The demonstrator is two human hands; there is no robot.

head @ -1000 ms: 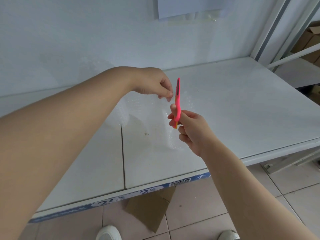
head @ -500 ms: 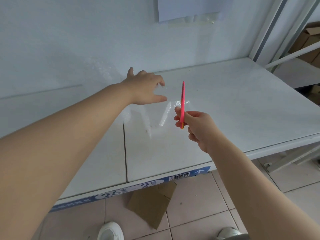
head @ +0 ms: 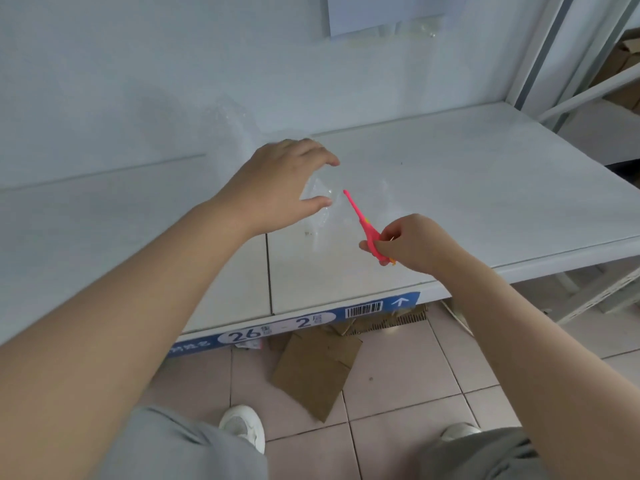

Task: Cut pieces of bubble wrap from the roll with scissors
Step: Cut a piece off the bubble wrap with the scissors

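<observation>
The clear bubble wrap (head: 320, 199) is hard to make out. It lies around the middle of the white shelf (head: 485, 188) and trails toward the back edge by the wall. The left hand (head: 277, 181) is spread right over it, fingers apart; can't tell if it actually touches. Just beside it, nearer the front edge, the right hand (head: 415, 242) pinches the pink scissors (head: 363, 226) by the handles, blades together and angled up toward the wrap. There's a cardboard scrap (head: 311, 372) on the floor below.
</observation>
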